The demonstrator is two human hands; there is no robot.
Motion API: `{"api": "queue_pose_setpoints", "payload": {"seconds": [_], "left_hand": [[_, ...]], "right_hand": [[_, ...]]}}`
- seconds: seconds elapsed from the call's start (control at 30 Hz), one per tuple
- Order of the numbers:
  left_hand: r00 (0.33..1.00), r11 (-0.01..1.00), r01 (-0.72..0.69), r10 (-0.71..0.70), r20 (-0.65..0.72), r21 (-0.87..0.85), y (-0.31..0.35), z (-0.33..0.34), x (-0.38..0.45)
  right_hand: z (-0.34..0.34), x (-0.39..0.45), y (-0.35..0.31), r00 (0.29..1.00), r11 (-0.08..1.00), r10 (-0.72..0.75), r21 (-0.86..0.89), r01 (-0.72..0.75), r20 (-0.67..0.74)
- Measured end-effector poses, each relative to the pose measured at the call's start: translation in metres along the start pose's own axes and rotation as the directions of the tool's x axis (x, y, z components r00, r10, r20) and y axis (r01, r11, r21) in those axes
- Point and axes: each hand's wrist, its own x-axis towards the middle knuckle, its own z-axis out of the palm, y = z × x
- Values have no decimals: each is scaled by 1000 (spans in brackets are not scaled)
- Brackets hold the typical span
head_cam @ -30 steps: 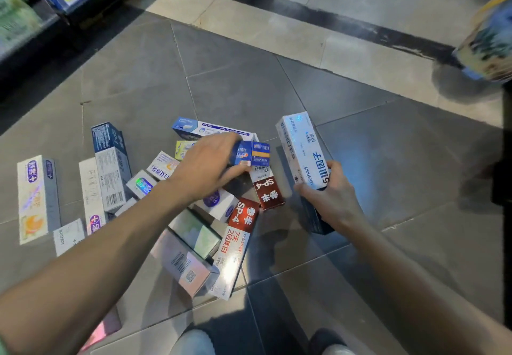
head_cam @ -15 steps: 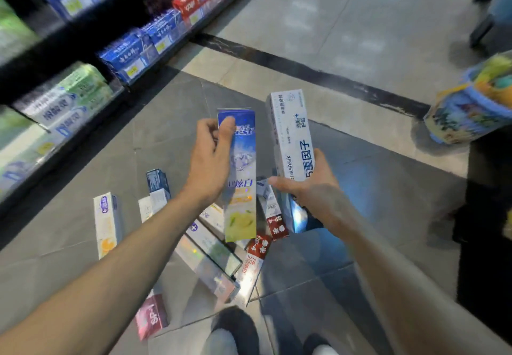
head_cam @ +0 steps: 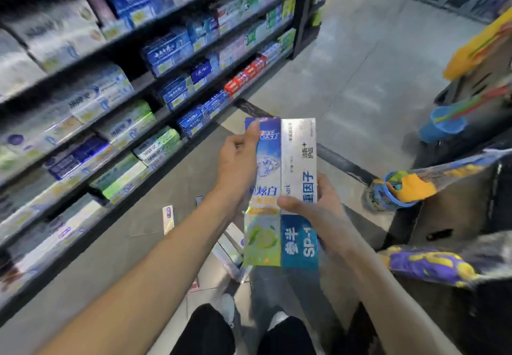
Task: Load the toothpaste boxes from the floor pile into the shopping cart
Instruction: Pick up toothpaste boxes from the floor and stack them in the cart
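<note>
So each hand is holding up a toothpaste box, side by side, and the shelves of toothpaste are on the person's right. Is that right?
Not quite. The head view shows the shelves on the person's left, not the right. The rest holds: the left hand grips the blue and green box, the right hand the white and blue box, side by side.

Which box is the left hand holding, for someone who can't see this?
Find the two boxes held side by side mid-frame. The left hand grips the blue-topped box with the green lime end; its neighbour, the silver box, is in the right hand.
</note>
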Motion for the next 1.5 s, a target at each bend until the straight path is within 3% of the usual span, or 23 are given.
{"api": "queue_pose_setpoints", "payload": {"seconds": [0.13,0.3,0.5,0.6,0.8,0.97,1.13,1.27,1.5], "left_hand": [[989,986,101,-86,117,-132,90,1,-36],[981,989,-145,145,127,-7,141,-17,-82],[958,972,-211,227,173,-104,158,-51,-125],[958,953,-264,277,76,-148,173,-69,-140],[909,920,-360,310,-278,-154,180,-106,-190],[730,889,-430,239,-640,-159,153,-134,-270],[442,855,-507,153,-884,-106,128,-163,-365],[213,852,-523,122,-969,-7,109,-188,-446],[-133,837,-545,-32,-991,46,52,-211,-578]], "right_hand": [[11,-38,-73,996,997,-73,-12,72,-56],[26,-74,-136,986,989,-149,6,150,-76],[51,-98,-180,976,974,-213,88,209,41],[69,-104,-195,963,972,-233,69,225,137],[109,-124,-203,890,954,-262,-40,298,373],[143,-159,-183,716,950,-109,-141,279,689],[192,-225,-150,441,945,51,-186,269,896],[227,-292,-125,224,925,151,-218,311,963],[266,-407,-50,-36,874,329,-290,390,944]]}}
